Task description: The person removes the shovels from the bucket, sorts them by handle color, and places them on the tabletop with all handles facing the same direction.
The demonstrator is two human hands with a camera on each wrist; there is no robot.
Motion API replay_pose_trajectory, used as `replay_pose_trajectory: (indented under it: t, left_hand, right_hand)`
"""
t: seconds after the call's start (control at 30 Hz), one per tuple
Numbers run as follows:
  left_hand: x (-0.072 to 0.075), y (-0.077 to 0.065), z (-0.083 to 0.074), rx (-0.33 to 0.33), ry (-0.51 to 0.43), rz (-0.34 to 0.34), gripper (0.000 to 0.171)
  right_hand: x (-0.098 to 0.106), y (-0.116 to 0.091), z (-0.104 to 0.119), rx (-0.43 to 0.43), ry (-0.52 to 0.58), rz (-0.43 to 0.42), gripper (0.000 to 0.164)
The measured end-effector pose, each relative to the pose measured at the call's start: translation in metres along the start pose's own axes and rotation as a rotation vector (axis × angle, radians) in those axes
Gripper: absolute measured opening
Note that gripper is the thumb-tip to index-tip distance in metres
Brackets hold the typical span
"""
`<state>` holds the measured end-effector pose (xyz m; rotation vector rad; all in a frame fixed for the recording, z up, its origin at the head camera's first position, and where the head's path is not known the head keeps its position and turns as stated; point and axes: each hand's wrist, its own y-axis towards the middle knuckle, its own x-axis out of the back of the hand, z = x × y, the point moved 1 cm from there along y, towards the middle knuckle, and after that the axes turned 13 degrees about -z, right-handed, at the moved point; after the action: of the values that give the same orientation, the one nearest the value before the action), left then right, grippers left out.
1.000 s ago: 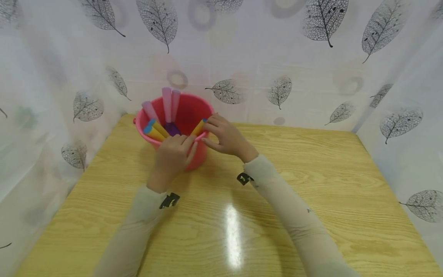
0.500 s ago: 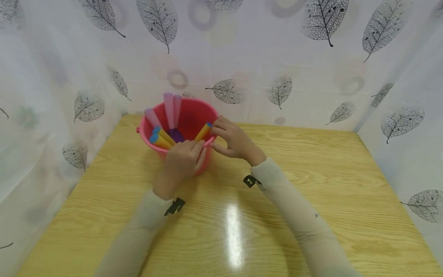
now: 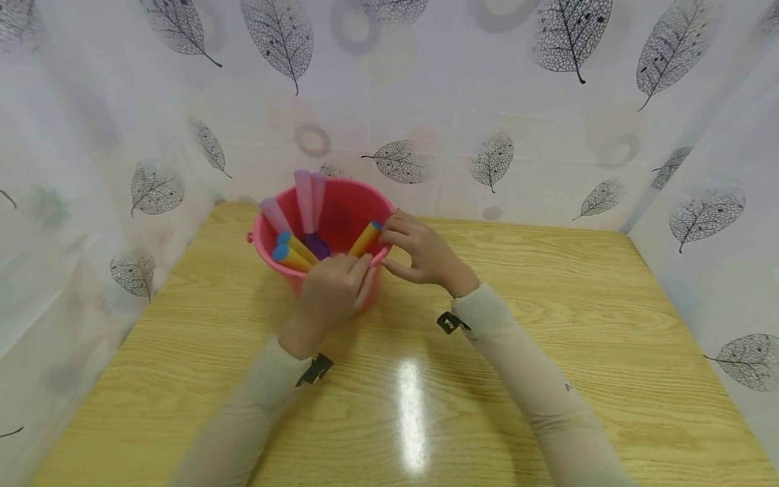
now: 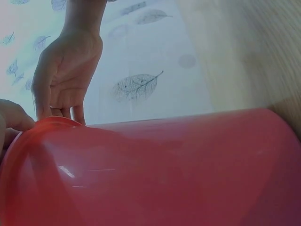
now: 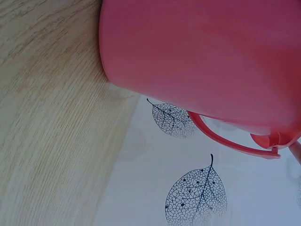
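A pink-red plastic bucket point(image 3: 343, 213) stands on the table, left of centre in the head view. My left hand point(image 3: 328, 291) grips its near rim, fingers over the edge. On the right side of the rim, my right hand point(image 3: 422, 256) pinches the edge, with its fingers over the top and thumb outside. Inside lean several light-purple sticks point(image 3: 304, 203), yellow sticks with blue ends point(image 3: 293, 256) and a dark purple piece point(image 3: 317, 246). Their lower parts are hidden. The bucket's curved handle point(image 5: 230, 145) hangs along its far side in the right wrist view.
The wood-grain table point(image 3: 548, 304) extends to the right and toward me. A white curtain point(image 3: 438, 88) with leaf prints rises behind the table and along both sides, close to the bucket's back.
The bucket has slid to the right and a little toward me, with its contents inside. Both hands have moved along with it, keeping their hold on the rim.
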<state>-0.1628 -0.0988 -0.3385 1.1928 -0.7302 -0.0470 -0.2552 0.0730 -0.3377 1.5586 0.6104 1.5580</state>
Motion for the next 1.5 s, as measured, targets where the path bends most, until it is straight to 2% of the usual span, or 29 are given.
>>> replay_pose_trajectory:
  t: [0.2,0.53,0.9,1.2,1.37,1.5]
  left_hand:
    - [0.001,0.002,-0.004,-0.011,-0.010,-0.013,0.023]
    - [0.003,0.005,-0.013,-0.030,0.000,0.034,0.023]
    - [0.004,0.007,-0.024,-0.052,0.034,0.011,0.023]
    - [0.004,0.008,-0.030,-0.054,0.039,0.036,0.023]
    - [0.007,0.010,-0.032,-0.056,0.010,0.081,0.023]
    - [0.014,0.014,-0.030,-0.044,-0.036,0.161,0.026]
  right_hand:
    - [0.006,-0.003,0.002,0.001,-0.003,-0.005,0.037]
    - [0.013,-0.010,0.003,0.015,0.012,-0.012,0.040]
    - [0.020,-0.018,0.003,0.032,0.002,-0.015,0.044]
    - [0.024,-0.022,0.004,0.057,-0.007,-0.038,0.046]
    - [0.027,-0.024,0.006,0.066,-0.014,-0.052,0.047]
    - [0.029,-0.024,0.007,0.062,-0.019,-0.052,0.048]
